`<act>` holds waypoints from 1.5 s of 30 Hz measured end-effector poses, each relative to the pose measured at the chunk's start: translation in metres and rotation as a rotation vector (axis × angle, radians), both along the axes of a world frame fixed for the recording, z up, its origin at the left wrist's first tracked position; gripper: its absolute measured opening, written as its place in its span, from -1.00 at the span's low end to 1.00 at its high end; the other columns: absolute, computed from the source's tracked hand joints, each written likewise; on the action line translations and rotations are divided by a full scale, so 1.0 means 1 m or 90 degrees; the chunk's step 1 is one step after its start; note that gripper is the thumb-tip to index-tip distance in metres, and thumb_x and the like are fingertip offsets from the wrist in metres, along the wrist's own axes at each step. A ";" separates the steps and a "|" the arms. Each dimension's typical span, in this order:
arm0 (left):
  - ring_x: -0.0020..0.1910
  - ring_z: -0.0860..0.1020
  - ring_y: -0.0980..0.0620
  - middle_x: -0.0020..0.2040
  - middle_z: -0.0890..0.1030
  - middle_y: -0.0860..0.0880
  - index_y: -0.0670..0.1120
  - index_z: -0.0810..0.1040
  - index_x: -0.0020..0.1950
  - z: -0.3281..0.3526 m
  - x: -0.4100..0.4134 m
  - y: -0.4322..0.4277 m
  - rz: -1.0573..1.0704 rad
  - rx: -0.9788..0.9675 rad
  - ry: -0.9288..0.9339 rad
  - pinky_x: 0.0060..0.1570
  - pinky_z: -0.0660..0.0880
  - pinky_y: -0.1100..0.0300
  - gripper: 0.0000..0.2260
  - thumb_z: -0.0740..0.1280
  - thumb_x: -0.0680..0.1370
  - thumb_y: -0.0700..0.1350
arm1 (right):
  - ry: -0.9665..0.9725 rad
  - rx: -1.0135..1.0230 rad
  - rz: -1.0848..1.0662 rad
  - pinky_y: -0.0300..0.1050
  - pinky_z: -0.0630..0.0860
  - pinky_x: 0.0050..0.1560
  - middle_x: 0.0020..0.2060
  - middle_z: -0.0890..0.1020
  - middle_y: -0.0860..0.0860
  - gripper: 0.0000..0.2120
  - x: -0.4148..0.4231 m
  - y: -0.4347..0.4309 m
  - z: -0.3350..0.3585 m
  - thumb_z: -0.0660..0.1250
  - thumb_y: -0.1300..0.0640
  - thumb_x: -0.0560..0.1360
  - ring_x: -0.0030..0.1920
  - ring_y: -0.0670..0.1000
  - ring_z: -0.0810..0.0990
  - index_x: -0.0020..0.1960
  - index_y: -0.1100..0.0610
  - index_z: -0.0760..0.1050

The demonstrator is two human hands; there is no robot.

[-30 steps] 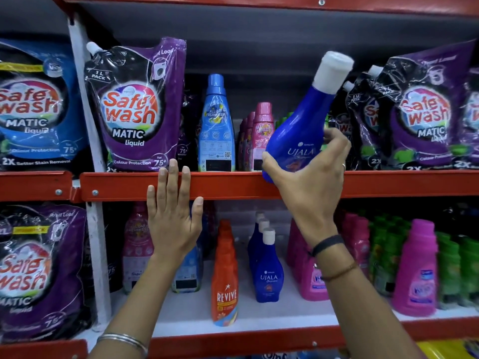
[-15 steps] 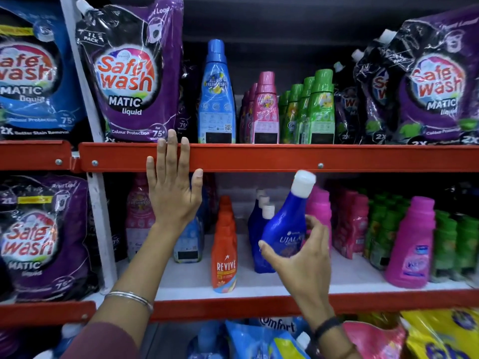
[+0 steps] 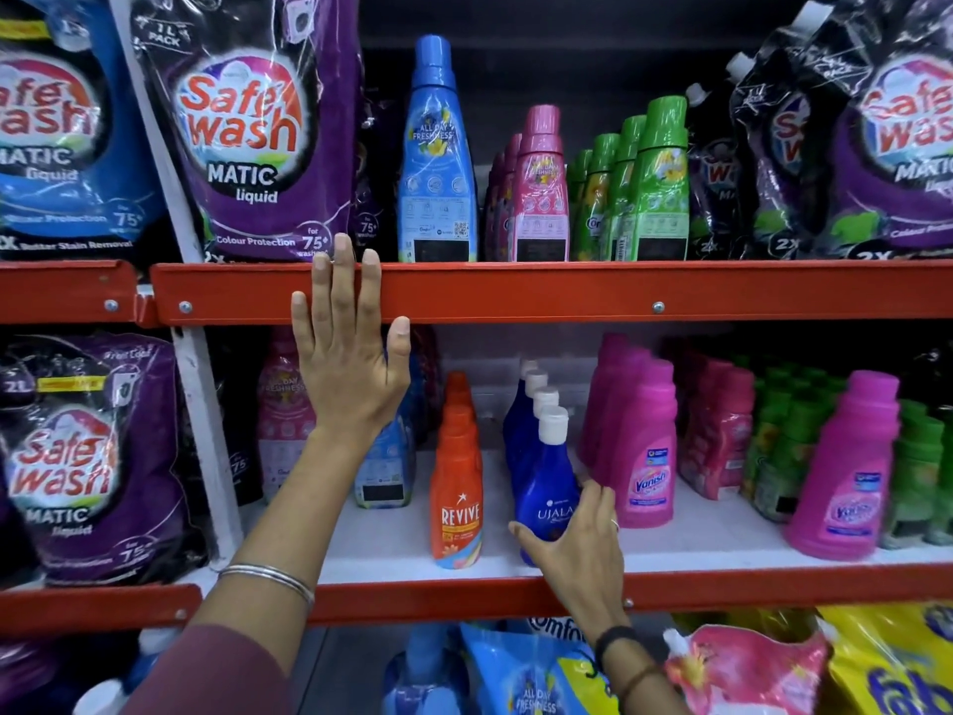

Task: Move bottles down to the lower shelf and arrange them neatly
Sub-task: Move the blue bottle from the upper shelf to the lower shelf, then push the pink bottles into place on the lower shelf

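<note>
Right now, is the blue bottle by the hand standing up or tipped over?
Standing up. The blue Ujala bottle sits on the lower shelf, white cap on top, with the right hand around its base.

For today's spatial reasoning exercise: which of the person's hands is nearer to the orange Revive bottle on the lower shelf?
Right. The right hand cups the blue Ujala bottle standing just right of the Revive bottle. The left hand is higher, pressed flat against the upper shelf's red rail.
</note>
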State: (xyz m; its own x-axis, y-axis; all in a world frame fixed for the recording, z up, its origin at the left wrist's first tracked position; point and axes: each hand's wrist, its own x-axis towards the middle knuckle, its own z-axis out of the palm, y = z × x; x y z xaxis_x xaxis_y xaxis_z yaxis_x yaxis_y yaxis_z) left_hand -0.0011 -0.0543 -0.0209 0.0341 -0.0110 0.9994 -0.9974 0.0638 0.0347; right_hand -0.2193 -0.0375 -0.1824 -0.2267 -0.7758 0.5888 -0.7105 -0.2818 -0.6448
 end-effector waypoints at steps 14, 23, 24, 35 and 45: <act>0.56 -0.19 0.10 0.58 0.12 -0.15 -0.05 -0.04 0.59 0.000 -0.001 0.001 0.016 0.011 -0.002 0.52 -0.24 0.04 -0.48 -0.08 0.66 0.09 | -0.078 -0.065 0.017 -0.09 0.43 0.00 0.22 0.45 0.07 -0.25 -0.034 0.008 0.001 0.09 -0.41 0.40 0.16 0.06 0.48 0.32 0.15 0.31; 0.58 -0.02 -0.12 0.59 0.06 -0.17 -0.09 -0.04 0.59 0.000 -0.016 0.008 -0.009 0.043 0.038 0.52 -0.22 0.01 -0.47 -0.08 0.64 0.05 | -0.119 -0.227 -0.268 0.14 0.37 0.19 0.22 0.42 0.29 -0.46 -0.158 -0.018 0.026 0.34 0.03 0.45 0.23 0.27 0.39 0.33 0.25 0.29; 0.58 -0.02 -0.13 0.59 0.06 -0.18 -0.09 -0.04 0.59 0.000 -0.018 0.009 -0.013 0.045 0.047 0.52 -0.23 0.01 -0.47 -0.08 0.64 0.03 | -0.125 -0.232 -0.296 0.17 0.33 0.23 0.26 0.40 0.30 -0.43 -0.169 -0.021 0.028 0.36 0.06 0.45 0.26 0.28 0.36 0.36 0.25 0.26; 0.58 -0.02 -0.14 0.59 0.04 -0.17 -0.10 -0.07 0.59 0.000 -0.024 0.010 -0.021 0.054 0.068 0.52 -0.25 0.05 -0.47 -0.06 0.63 0.00 | -0.158 -0.114 -0.332 0.27 0.23 0.32 0.37 0.26 0.37 -0.15 -0.235 -0.050 0.027 0.44 0.02 0.37 0.36 0.37 0.26 0.43 0.34 0.07; 0.57 -0.12 0.00 0.60 0.04 -0.17 -0.11 -0.05 0.59 -0.001 -0.025 0.010 0.000 0.061 0.074 0.53 -0.25 0.04 -0.47 -0.11 0.63 0.02 | -0.213 -0.082 -0.330 0.28 0.35 0.20 0.30 0.32 0.39 -0.30 -0.254 -0.045 0.033 0.47 0.16 0.36 0.23 0.43 0.38 0.36 0.35 0.21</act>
